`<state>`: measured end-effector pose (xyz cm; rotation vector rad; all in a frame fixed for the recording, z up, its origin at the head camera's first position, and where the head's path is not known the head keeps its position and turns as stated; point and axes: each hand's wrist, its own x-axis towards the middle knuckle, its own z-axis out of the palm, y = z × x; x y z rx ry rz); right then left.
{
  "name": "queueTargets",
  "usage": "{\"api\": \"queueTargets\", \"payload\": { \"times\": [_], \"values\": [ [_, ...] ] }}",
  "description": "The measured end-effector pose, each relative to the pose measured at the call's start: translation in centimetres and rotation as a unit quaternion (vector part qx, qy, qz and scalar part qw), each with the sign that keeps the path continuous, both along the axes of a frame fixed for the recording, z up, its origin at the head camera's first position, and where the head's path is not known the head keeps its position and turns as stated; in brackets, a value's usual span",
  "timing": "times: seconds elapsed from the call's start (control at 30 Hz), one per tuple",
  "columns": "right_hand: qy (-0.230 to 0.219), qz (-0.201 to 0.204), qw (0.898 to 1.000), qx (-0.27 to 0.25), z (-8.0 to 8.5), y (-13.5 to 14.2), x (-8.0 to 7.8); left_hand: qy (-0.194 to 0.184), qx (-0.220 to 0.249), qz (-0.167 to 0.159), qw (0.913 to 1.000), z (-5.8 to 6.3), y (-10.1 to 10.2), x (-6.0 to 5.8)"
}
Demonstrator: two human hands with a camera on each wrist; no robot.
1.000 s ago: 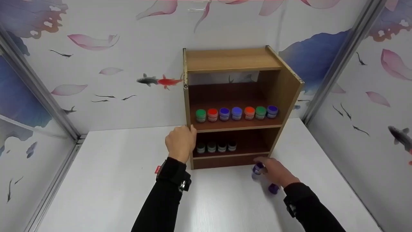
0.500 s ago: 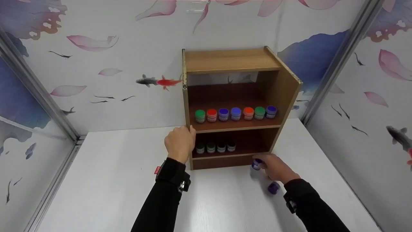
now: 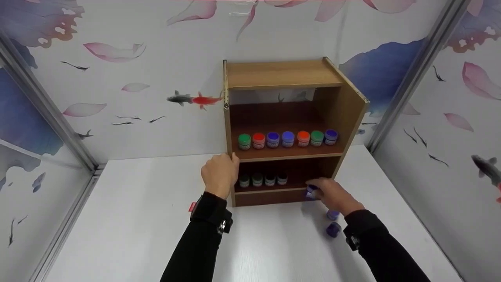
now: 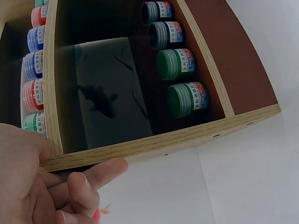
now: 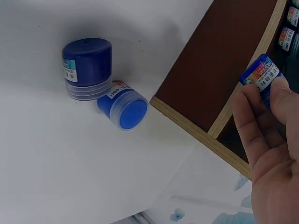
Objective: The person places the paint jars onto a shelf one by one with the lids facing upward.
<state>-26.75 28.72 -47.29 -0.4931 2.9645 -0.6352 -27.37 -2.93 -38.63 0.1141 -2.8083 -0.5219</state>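
Observation:
My right hand [image 3: 336, 196] pinches a blue paint jar [image 5: 262, 74] between thumb and fingers, in front of the lower compartment's ledge at its right end. My left hand [image 3: 219, 175] grips the left side panel of the wooden shelf [image 3: 285, 72], thumb inside the edge and fingers outside in the left wrist view. Several paint jars [image 3: 288, 138] with green, red and blue lids stand in a row on the middle shelf. Several dark and green jars [image 4: 180, 64] line the lower compartment's left part. Contents behind my right hand are hidden.
Two more blue jars lie close together on the white table: a dark one [image 5: 88, 67] and a lighter one [image 5: 126, 106]. Patterned white walls [image 3: 148, 86] enclose the table's back and sides. A small red tag [image 3: 192, 206] shows beside my left wrist.
My right hand has lifted the blue jar from near the tabletop up to the lower ledge. A second table jar, formerly hidden, now shows below the hand. My left hand stays put.

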Motion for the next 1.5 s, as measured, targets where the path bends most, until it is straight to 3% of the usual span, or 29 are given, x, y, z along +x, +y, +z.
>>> {"api": "queueTargets", "payload": {
  "times": [0.37,0.73,1.23,1.5],
  "values": [
    [0.022,0.005,1.0,-0.017,0.8,-1.1,-1.0,0.014,-0.007,0.002,0.9999,0.0,0.0,0.0],
    [0.041,-0.019,0.999,-0.021,0.0,-3.1,-1.9,0.007,-0.011,0.003,0.9999,0.2,-0.2,-0.1],
    [0.071,-0.036,0.997,-0.002,0.1,-4.8,-3.3,0.001,-0.002,0.005,1.0,0.2,0.2,-0.1],
    [0.065,-0.049,0.997,0.013,-0.6,-5.3,-3.6,0.029,-0.019,0.006,0.9994,0.0,0.0,0.0]
  ]
}}
